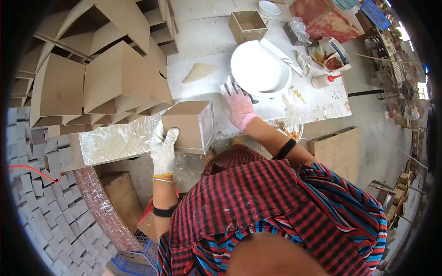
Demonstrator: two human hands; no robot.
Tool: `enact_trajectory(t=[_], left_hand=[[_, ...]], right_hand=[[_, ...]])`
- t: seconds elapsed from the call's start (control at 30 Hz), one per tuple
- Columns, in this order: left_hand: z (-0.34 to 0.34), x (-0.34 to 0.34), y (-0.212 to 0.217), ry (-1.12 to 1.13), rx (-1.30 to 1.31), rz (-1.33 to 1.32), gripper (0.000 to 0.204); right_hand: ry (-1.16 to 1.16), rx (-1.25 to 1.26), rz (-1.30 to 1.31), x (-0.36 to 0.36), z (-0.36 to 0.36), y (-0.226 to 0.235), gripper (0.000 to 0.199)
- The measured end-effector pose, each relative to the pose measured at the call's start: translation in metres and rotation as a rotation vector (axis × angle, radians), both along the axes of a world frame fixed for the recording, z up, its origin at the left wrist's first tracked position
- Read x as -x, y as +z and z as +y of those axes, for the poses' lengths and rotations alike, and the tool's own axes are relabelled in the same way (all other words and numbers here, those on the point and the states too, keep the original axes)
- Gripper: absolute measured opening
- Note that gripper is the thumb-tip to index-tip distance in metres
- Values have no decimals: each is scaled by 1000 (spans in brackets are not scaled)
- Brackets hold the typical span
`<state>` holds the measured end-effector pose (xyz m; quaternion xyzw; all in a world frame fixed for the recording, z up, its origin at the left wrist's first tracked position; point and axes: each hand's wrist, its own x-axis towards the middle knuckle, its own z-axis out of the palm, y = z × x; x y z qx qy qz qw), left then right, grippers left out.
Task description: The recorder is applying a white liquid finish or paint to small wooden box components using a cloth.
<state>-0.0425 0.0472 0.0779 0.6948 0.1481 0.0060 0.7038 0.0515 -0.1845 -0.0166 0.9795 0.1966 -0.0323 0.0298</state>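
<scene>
My left hand (164, 141), in a whitish glove, grips the near left corner of a brown board box (184, 118) at the table edge. White coating covers the box's right side and lower edge. My right hand (238, 105), in a pink-tinged glove smeared white, is beside the left rim of a round white basin (238, 76). Its fingers curl over something dark, mostly hidden by the hand, so its kind does not show. White material fills the basin, and a pale flat strip (276, 50) lies across its right rim.
Brown boxes (103, 85) are stacked high at the left. A tan triangular piece (199, 72) lies behind my box. Farther back stands an open box (247, 26). A red-tipped squeeze bottle (322, 81) and a plastic bag (331, 54) are at the right; many pale blocks (55, 207) cover the lower left.
</scene>
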Motion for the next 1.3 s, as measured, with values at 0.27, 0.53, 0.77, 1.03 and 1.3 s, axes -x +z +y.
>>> enact_trajectory(t=[0.27,0.53,0.77,1.03,1.3], left_hand=[[-58,-11,18,-337,-1165,-121,51],[-83,-6,-27,-591,-1442,-201,58],[-70,16,-33,-479,-1571,-132,57],[-68,9,-33,-535,-1497,-163,41],[-63,12,-37,-489,-1504,-256,41]], right_hand=[[-25,-61,304,-16,13,19,73],[54,-52,146,-21,-12,-7,77],[177,-896,57,-7,-22,75,60],[588,-441,49,1,-5,55,49],[454,-688,109,12,-11,92,46]])
